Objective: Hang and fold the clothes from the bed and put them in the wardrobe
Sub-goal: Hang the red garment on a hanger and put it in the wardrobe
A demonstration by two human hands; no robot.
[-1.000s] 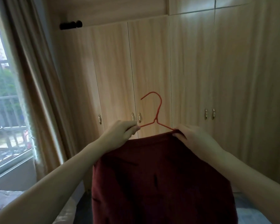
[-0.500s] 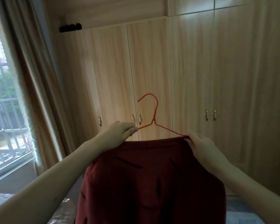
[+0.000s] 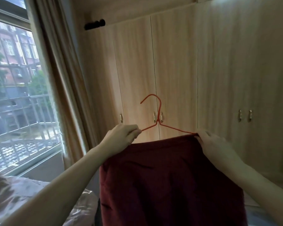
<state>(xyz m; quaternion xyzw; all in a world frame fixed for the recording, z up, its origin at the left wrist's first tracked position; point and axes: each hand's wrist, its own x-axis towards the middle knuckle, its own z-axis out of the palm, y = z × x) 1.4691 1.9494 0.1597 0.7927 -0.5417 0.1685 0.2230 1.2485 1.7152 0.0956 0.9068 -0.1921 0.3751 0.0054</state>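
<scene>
A dark red garment (image 3: 168,181) hangs in front of me from a thin red wire hanger (image 3: 158,118), whose hook points up and to the left. My left hand (image 3: 121,136) pinches the hanger's left arm at its end. My right hand (image 3: 214,144) grips the garment's top edge where it lies over the hanger's right end. The lower part of the hanger is hidden inside the cloth. Behind them stands the wooden wardrobe (image 3: 219,70) with all its doors closed.
The wardrobe doors have small metal handles (image 3: 157,117) at hand height. A window (image 3: 15,87) with a beige curtain (image 3: 60,79) fills the left. The bed (image 3: 23,198) with a light patterned cover lies at the lower left.
My right hand has slid outward along the hanger, spreading the garment's top edge to the right. My view has turned left, so more of the window and bed show.
</scene>
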